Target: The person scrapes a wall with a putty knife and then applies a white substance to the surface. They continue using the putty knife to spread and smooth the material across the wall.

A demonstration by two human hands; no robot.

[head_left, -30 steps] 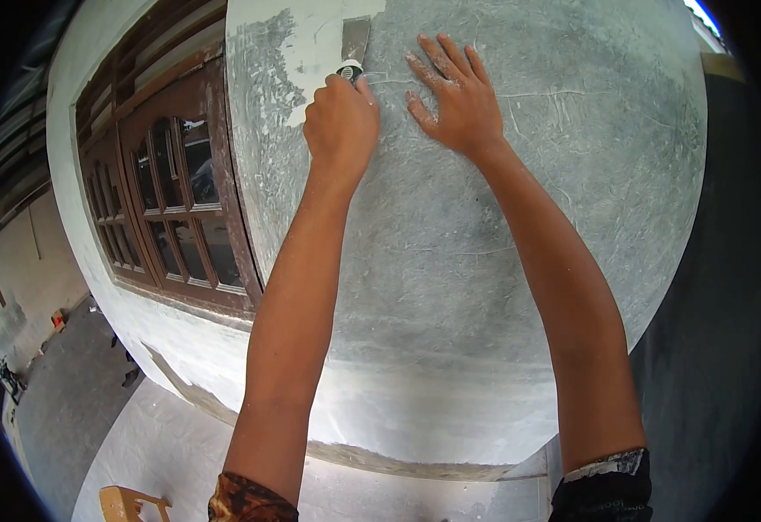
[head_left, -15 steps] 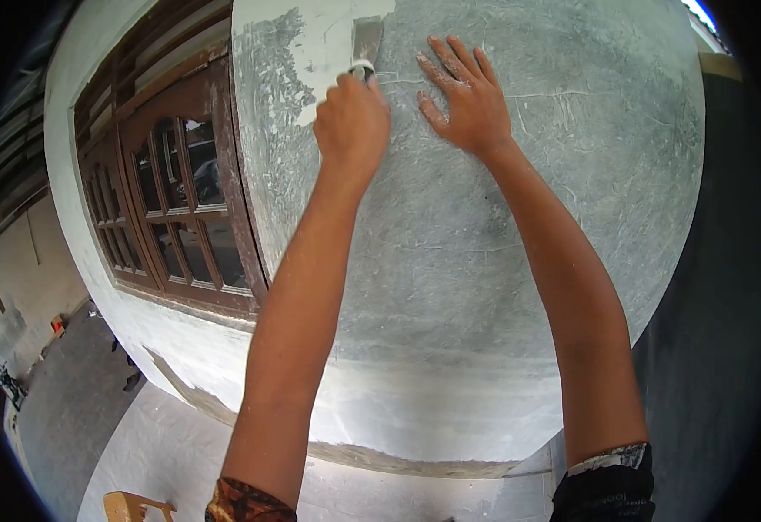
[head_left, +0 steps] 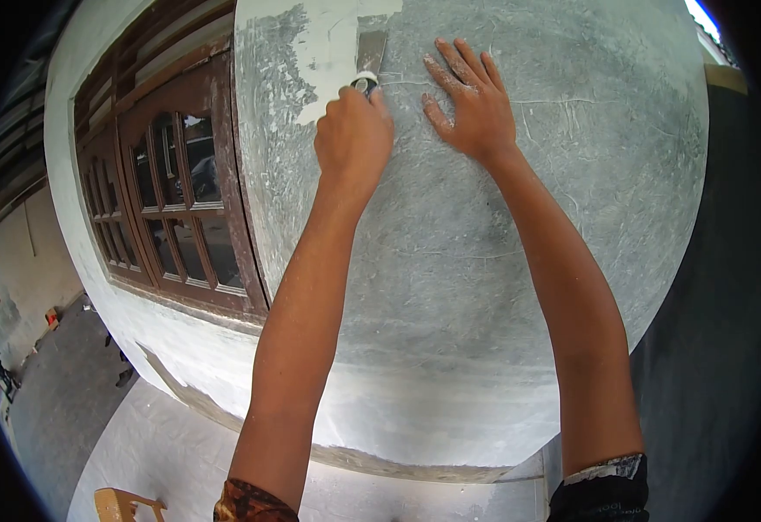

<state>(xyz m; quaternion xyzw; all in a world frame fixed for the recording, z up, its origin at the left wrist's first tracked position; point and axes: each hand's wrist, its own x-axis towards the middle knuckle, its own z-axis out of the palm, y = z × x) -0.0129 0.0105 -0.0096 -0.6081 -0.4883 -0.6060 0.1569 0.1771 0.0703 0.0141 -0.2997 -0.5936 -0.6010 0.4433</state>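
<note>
Near the top centre, my left hand (head_left: 353, 139) is wrapped round the handle of a scraper (head_left: 371, 52), whose flat metal blade points up against the wall. White coating (head_left: 329, 43) borders the blade on its left, and grey scraped wall (head_left: 450, 304) lies to the right and below. To the right of the scraper, my right hand (head_left: 474, 103) rests flat on the grey wall (head_left: 572, 174) with its fingers spread, holding nothing. White dust marks its fingers.
A brown wooden window (head_left: 172, 174) with glass panes stands at the left. Below the wall a pale floor (head_left: 163, 444) carries a wooden piece of furniture (head_left: 118, 505) at the bottom left. A dark surface (head_left: 702, 348) runs along the right side.
The scraper and my left hand have moved slightly down the wall. My right hand stays spread on the wall. The view has shifted a little.
</note>
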